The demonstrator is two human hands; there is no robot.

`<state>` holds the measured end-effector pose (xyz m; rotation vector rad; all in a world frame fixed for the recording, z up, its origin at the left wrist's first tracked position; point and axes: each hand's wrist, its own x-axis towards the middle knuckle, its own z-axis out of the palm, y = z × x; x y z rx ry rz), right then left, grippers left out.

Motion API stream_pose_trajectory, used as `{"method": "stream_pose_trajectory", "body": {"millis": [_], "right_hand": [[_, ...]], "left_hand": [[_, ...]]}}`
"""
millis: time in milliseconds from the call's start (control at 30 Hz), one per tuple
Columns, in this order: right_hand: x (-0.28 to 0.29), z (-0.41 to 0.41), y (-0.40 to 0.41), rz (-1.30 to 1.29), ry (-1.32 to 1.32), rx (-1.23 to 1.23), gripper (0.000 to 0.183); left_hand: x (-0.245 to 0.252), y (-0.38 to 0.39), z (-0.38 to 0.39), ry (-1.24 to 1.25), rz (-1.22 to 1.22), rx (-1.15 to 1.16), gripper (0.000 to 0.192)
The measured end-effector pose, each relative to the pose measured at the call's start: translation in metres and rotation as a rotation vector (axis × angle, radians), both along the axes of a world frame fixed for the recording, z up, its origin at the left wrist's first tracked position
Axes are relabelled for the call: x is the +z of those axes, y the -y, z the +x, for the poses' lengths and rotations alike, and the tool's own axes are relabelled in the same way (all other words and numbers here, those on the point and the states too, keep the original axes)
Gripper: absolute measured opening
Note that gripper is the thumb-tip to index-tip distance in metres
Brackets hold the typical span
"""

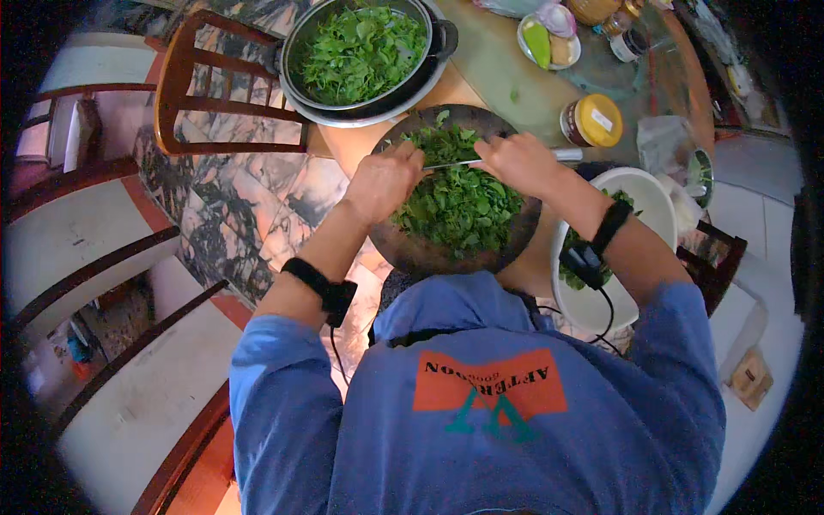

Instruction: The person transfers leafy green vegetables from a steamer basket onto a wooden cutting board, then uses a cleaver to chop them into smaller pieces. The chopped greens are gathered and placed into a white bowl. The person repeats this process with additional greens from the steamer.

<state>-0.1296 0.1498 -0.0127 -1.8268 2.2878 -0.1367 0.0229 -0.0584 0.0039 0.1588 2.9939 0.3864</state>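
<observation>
A knife [450, 165], seen nearly edge-on, spans the gap between my two hands above a round dark chopping board [402, 254]. My left hand [385, 182] grips its far-left end, and the tip is hidden under the fingers. Around the other end my right hand [520, 162] is closed, with a pale handle [568, 154] sticking out to the right. Chopped leafy greens [467, 212] lie heaped on the board in front of the blade. Behind the blade is a smaller pile of longer leaves [444, 136].
A dark pot [432, 64] of leafy greens stands at the back left. To the right is a white basin [650, 190] with more leaves. A yellow-lidded jar [595, 121] and a small bowl [570, 61] of vegetables sit on the table. A wooden chair [168, 84] stands left.
</observation>
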Motion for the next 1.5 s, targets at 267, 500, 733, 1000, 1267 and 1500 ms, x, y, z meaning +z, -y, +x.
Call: {"method": "stream_pose_trajectory", "body": {"millis": [267,500,733,1000,1267,1500], "right_hand": [[-0.028,-0.003,0.010,0.149,0.105,0.004,0.036],[-0.033,-0.002,0.009,0.066,0.040,0.045,0.031],[0.001,-0.003,0.000,0.013,-0.072,0.063,0.033],[-0.031,-0.026,0.015,0.045,0.080,0.039,0.042],[-0.038,-0.023,0.014,0.130,0.036,0.008,0.040],[-0.018,-0.004,0.005,0.086,0.002,0.017,0.032]], "left_hand": [[-0.045,0.004,-0.003,0.008,0.055,0.017,0.026],[-0.046,0.001,-0.002,0.033,0.046,0.043,0.018],[-0.001,-0.002,0.007,-0.034,0.004,0.029,0.020],[-0.045,0.007,-0.019,-0.060,0.036,0.073,0.029],[-0.051,-0.001,-0.014,-0.042,0.071,0.103,0.023],[-0.043,-0.005,-0.003,-0.027,0.077,0.145,0.022]]}}
